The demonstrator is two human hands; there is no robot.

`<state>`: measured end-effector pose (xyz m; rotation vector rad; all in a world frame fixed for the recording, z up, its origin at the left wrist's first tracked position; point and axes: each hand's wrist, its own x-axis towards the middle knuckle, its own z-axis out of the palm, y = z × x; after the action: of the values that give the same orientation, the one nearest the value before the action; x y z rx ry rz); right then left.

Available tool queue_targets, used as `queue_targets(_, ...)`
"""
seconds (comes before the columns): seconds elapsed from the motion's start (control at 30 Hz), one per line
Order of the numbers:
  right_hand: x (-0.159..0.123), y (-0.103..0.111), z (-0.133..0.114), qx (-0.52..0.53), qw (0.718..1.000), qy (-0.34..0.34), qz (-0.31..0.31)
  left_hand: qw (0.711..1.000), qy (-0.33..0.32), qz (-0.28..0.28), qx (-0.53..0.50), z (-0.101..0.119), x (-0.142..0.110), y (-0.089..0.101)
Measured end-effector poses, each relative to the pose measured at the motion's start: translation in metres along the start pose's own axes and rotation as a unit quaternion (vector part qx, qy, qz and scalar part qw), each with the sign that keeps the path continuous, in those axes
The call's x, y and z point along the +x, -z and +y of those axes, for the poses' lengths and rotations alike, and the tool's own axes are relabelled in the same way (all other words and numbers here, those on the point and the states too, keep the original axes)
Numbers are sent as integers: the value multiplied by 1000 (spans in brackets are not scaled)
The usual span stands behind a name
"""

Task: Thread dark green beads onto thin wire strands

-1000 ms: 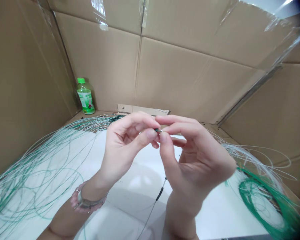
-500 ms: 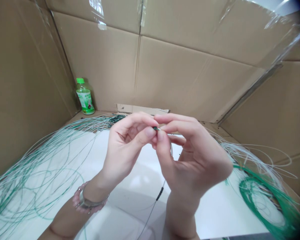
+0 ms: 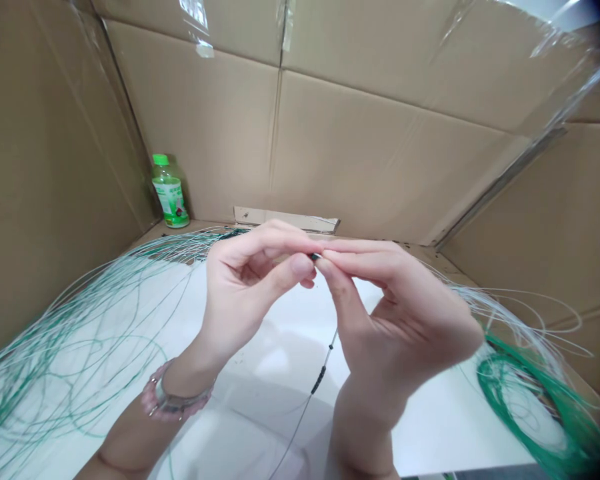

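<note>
My left hand is closed in a pinch, thumb against forefinger, on a small dark green piece too tiny to make out fully. Its fingertips meet those of my right hand, which pinches at the other side of that piece. Below the right hand hangs a thin pale wire, running down towards me. Several small black bead-like rings are bunched on it, with a single one a little higher up. The wire's upper end is hidden behind the right fingers.
Green and white wires fan out over the white tabletop on the left. A green wire coil and loose white strands lie on the right. A green-capped bottle stands by the cardboard walls.
My right hand has shifted slightly right and its fingers have straightened, covering the pale tip seen earlier. A single black ring now shows above the bunch on the wire.
</note>
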<state>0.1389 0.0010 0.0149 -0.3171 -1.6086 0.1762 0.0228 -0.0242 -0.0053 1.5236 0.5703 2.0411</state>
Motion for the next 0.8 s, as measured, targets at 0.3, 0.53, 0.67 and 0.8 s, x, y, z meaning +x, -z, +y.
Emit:
queue_targets(0.3, 0, 0, 0, 20, 1000, 11, -1, 999, -13, 36, 9, -3, -1, -3)
queue_targets(0.53, 1, 1, -4, -39, 999, -9, -18, 997, -33, 47, 47, -1, -1, -6)
queue_targets(0.67, 1, 2, -5, -60, 998, -10, -25, 993, -46, 58, 91, -1, 0, -7)
queue_targets(0.8, 1, 5, -6, -104, 994, -4, -36, 987, -73, 45, 134, 0, 1, -5)
